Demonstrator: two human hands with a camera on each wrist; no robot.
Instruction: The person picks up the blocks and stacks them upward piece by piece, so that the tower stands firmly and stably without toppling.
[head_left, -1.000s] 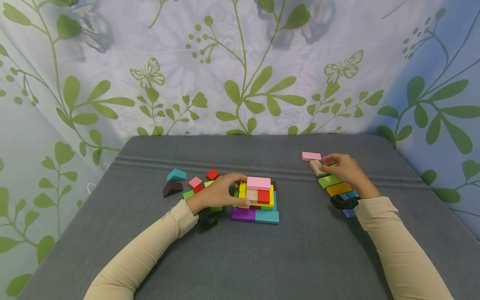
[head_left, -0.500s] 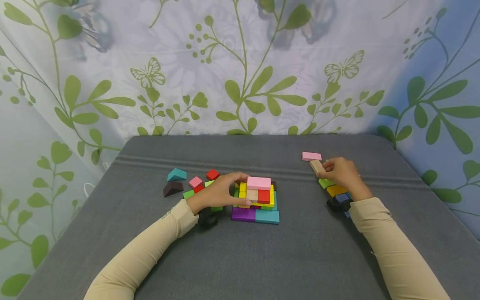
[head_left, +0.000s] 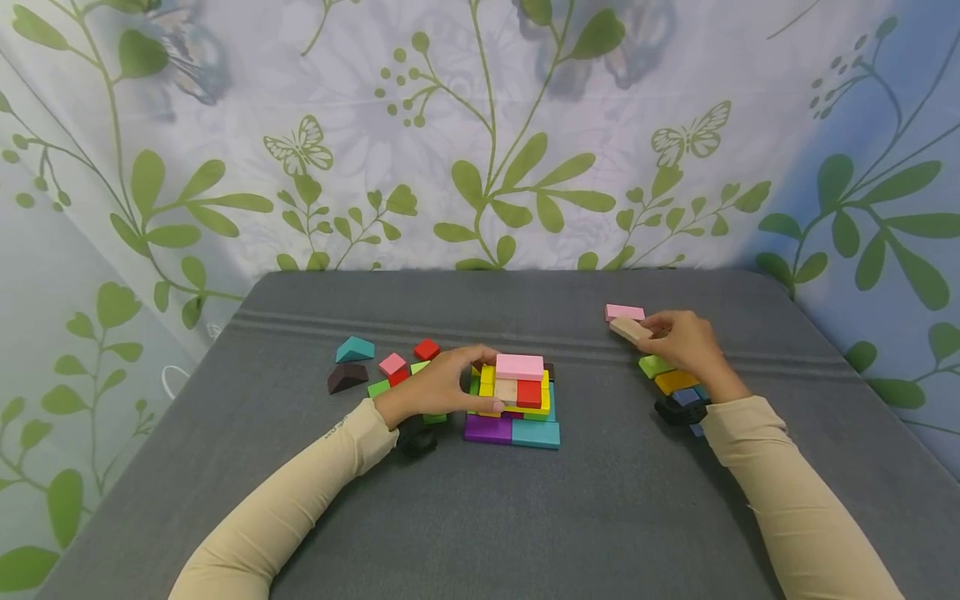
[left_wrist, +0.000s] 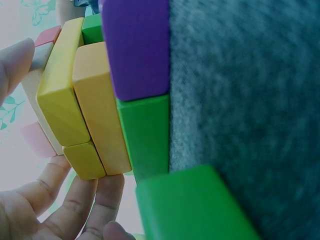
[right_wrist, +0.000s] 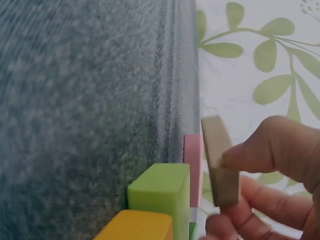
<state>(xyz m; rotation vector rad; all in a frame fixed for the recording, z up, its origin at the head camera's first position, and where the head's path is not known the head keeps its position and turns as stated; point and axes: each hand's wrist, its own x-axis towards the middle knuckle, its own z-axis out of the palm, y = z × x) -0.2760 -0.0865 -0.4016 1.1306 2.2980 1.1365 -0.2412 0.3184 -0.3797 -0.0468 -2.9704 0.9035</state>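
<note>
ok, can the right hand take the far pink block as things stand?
Probably not yet: the right hand is close, but its fingers pinch the wooden block, held just in front of the pink block. Nothing seems to lie on top, so emptied fingers could likely reach it.

The left hand hides the left flank of the multicoloured stack of blocks; the right hand covers one end of the flat beige wooden block. The near edge of the grey fabric-covered tabletop and both cream sleeves run out of the head view, the cuff lettering too small to read. A glossy green block is cut off in the left wrist view, a glossy orange block in the right.
</note>
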